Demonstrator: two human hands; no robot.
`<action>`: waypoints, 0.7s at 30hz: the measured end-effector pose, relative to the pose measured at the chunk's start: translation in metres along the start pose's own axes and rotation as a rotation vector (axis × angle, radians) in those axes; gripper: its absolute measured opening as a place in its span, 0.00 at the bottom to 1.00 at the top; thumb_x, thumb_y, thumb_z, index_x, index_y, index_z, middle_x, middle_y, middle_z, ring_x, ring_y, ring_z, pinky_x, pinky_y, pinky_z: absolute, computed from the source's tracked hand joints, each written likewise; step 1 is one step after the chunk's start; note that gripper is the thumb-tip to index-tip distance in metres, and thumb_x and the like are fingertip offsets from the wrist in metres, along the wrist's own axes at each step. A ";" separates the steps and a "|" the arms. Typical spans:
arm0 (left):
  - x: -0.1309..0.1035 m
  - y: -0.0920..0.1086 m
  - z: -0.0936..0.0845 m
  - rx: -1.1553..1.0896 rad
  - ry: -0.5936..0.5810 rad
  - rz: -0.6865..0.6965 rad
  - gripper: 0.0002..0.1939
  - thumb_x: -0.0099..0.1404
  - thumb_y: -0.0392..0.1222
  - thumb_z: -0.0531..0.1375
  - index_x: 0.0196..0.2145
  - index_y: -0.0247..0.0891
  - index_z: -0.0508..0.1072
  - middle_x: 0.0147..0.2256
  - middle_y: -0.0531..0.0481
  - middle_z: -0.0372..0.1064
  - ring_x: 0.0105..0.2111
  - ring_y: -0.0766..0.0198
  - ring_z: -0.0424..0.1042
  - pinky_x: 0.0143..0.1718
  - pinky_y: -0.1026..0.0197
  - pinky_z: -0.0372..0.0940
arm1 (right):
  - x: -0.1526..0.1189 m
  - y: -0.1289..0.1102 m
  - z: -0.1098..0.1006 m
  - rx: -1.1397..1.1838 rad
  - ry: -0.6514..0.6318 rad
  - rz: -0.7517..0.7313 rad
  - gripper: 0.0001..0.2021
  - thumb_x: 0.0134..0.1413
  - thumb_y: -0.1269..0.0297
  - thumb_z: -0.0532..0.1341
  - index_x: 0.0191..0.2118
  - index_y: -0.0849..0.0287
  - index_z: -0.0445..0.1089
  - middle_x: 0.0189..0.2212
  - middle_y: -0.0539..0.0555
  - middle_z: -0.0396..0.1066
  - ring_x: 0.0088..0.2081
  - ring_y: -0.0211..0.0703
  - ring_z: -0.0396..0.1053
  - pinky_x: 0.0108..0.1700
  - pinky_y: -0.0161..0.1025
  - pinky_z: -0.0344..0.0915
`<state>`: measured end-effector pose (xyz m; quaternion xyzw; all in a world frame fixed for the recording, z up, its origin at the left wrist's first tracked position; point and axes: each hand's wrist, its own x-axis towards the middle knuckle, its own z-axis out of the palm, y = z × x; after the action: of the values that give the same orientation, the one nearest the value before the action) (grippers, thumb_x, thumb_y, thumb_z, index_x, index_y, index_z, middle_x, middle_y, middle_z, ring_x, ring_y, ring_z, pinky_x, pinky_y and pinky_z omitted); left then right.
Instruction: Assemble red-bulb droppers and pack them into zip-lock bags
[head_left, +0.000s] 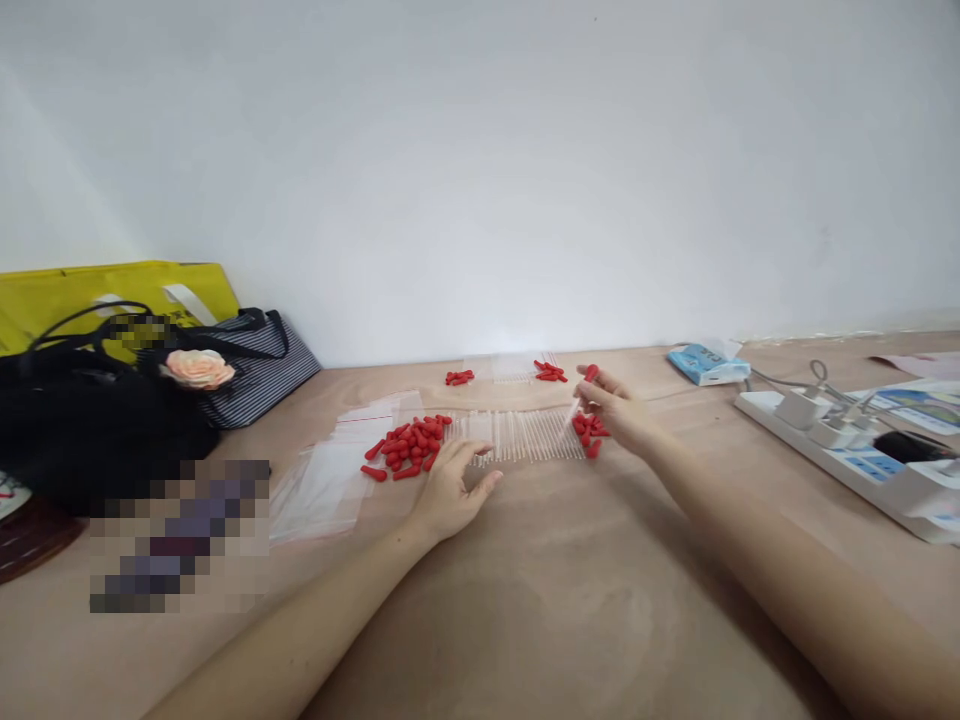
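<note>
Pale wall (525, 180) behind brown table (540, 600); left fingers (484, 488) apart, right fingers (595, 396) clamped on dropper (592, 373).

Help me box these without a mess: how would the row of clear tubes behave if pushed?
The clear tubes would probably jostle one another, lying closely side by side. They seem stiff: the held tube juts out straight from the right hand. Being so slender, they're likely light; whether glass or plastic, I can't tell.

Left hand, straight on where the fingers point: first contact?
Likely the row of thin clear tubes. The left hand's fingertips are already at its near edge; depth is unclear, so they might pass above.
</note>
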<state>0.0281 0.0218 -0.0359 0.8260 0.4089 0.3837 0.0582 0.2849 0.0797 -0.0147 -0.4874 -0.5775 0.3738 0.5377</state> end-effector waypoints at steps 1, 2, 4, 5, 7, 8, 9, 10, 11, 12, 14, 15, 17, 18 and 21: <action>0.000 0.000 0.000 0.011 -0.014 0.005 0.11 0.58 0.40 0.57 0.40 0.38 0.67 0.37 0.47 0.66 0.40 0.59 0.65 0.43 0.55 0.60 | 0.006 0.003 -0.013 -0.202 0.042 0.058 0.17 0.49 0.56 0.54 0.43 0.59 0.63 0.28 0.51 0.68 0.28 0.36 0.65 0.30 0.33 0.61; 0.001 0.001 0.001 0.022 -0.026 0.009 0.09 0.58 0.39 0.57 0.38 0.38 0.68 0.36 0.48 0.66 0.39 0.59 0.64 0.43 0.55 0.60 | 0.011 0.007 -0.025 -0.415 0.075 0.129 0.18 0.48 0.57 0.55 0.46 0.59 0.62 0.28 0.50 0.68 0.28 0.36 0.66 0.30 0.33 0.61; 0.001 0.002 0.001 0.037 -0.042 0.013 0.05 0.58 0.38 0.57 0.34 0.39 0.69 0.34 0.49 0.66 0.38 0.60 0.64 0.41 0.56 0.60 | 0.016 0.018 -0.044 -0.538 0.128 0.197 0.22 0.45 0.60 0.58 0.47 0.62 0.61 0.28 0.53 0.69 0.29 0.39 0.67 0.30 0.34 0.61; 0.002 0.003 0.001 0.042 -0.047 0.010 0.04 0.58 0.38 0.57 0.33 0.39 0.70 0.34 0.49 0.66 0.37 0.60 0.64 0.41 0.56 0.60 | 0.017 0.023 -0.051 -0.581 0.149 0.228 0.23 0.44 0.61 0.59 0.47 0.64 0.61 0.28 0.54 0.69 0.30 0.41 0.67 0.30 0.35 0.60; 0.001 0.003 0.001 0.050 -0.046 -0.002 0.03 0.58 0.37 0.57 0.31 0.39 0.70 0.33 0.49 0.66 0.37 0.60 0.64 0.40 0.56 0.60 | 0.017 0.034 -0.058 -0.638 0.169 0.273 0.23 0.42 0.61 0.61 0.45 0.66 0.63 0.27 0.56 0.70 0.30 0.43 0.68 0.29 0.36 0.60; 0.001 0.003 0.001 0.052 -0.042 -0.010 0.03 0.58 0.37 0.57 0.31 0.39 0.70 0.33 0.49 0.66 0.36 0.61 0.64 0.39 0.56 0.60 | 0.017 0.039 -0.060 -0.667 0.172 0.292 0.22 0.41 0.61 0.62 0.44 0.66 0.64 0.27 0.56 0.70 0.29 0.43 0.68 0.29 0.36 0.60; 0.001 0.003 0.001 0.053 -0.039 -0.017 0.03 0.57 0.37 0.57 0.30 0.39 0.71 0.33 0.50 0.66 0.36 0.61 0.64 0.39 0.56 0.61 | 0.017 0.043 -0.061 -0.693 0.170 0.306 0.22 0.40 0.60 0.62 0.43 0.66 0.65 0.27 0.57 0.70 0.29 0.44 0.68 0.28 0.36 0.60; 0.001 0.003 0.001 0.053 -0.037 -0.022 0.03 0.57 0.37 0.57 0.30 0.39 0.71 0.33 0.50 0.66 0.35 0.61 0.64 0.39 0.56 0.61 | 0.018 0.046 -0.060 -0.715 0.165 0.313 0.21 0.40 0.60 0.63 0.42 0.66 0.66 0.28 0.57 0.71 0.29 0.44 0.68 0.28 0.35 0.60; 0.001 0.003 0.001 0.053 -0.038 -0.022 0.03 0.57 0.37 0.57 0.29 0.39 0.71 0.32 0.50 0.66 0.35 0.61 0.64 0.38 0.56 0.61 | 0.018 0.049 -0.060 -0.734 0.159 0.316 0.21 0.40 0.59 0.63 0.41 0.66 0.67 0.29 0.58 0.71 0.29 0.44 0.68 0.28 0.35 0.60; 0.001 0.003 0.002 0.053 -0.037 -0.020 0.03 0.57 0.37 0.57 0.29 0.39 0.71 0.32 0.50 0.66 0.35 0.61 0.64 0.38 0.56 0.61 | 0.018 0.050 -0.059 -0.750 0.151 0.314 0.21 0.41 0.58 0.62 0.41 0.66 0.67 0.29 0.58 0.71 0.30 0.44 0.69 0.28 0.35 0.60; 0.000 0.004 0.002 0.057 -0.042 -0.014 0.03 0.57 0.36 0.57 0.28 0.39 0.71 0.32 0.50 0.66 0.35 0.61 0.64 0.39 0.56 0.60 | 0.018 0.051 -0.057 -0.774 0.136 0.303 0.20 0.43 0.58 0.61 0.41 0.65 0.67 0.30 0.58 0.71 0.30 0.43 0.69 0.28 0.35 0.60; 0.000 0.004 0.003 0.062 -0.046 -0.013 0.03 0.57 0.36 0.57 0.28 0.39 0.71 0.32 0.50 0.66 0.35 0.61 0.64 0.39 0.56 0.60 | 0.017 0.051 -0.056 -0.784 0.126 0.295 0.19 0.44 0.57 0.60 0.41 0.65 0.67 0.30 0.58 0.72 0.30 0.43 0.69 0.29 0.34 0.60; 0.000 0.003 0.003 0.082 -0.042 -0.025 0.03 0.57 0.36 0.57 0.28 0.39 0.71 0.32 0.50 0.66 0.35 0.61 0.64 0.39 0.56 0.60 | 0.016 0.049 -0.055 -0.796 0.100 0.277 0.17 0.46 0.56 0.59 0.39 0.64 0.69 0.30 0.57 0.72 0.30 0.42 0.69 0.29 0.34 0.60; 0.000 0.003 0.002 0.098 -0.039 -0.037 0.03 0.57 0.37 0.56 0.29 0.39 0.71 0.32 0.50 0.66 0.35 0.61 0.64 0.39 0.56 0.60 | 0.016 0.048 -0.055 -0.801 0.087 0.268 0.16 0.47 0.56 0.58 0.37 0.63 0.69 0.29 0.56 0.72 0.30 0.42 0.69 0.29 0.34 0.60; 0.003 -0.001 -0.001 0.202 -0.030 -0.095 0.02 0.57 0.37 0.57 0.29 0.39 0.70 0.32 0.50 0.66 0.35 0.60 0.63 0.39 0.56 0.60 | 0.014 0.044 -0.055 -0.828 0.080 0.230 0.14 0.48 0.57 0.58 0.35 0.63 0.70 0.30 0.57 0.72 0.30 0.43 0.69 0.29 0.34 0.60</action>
<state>0.0286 0.0245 -0.0339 0.8131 0.4831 0.3248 -0.0010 0.3467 0.0992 -0.0449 -0.7375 -0.5993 0.1486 0.2735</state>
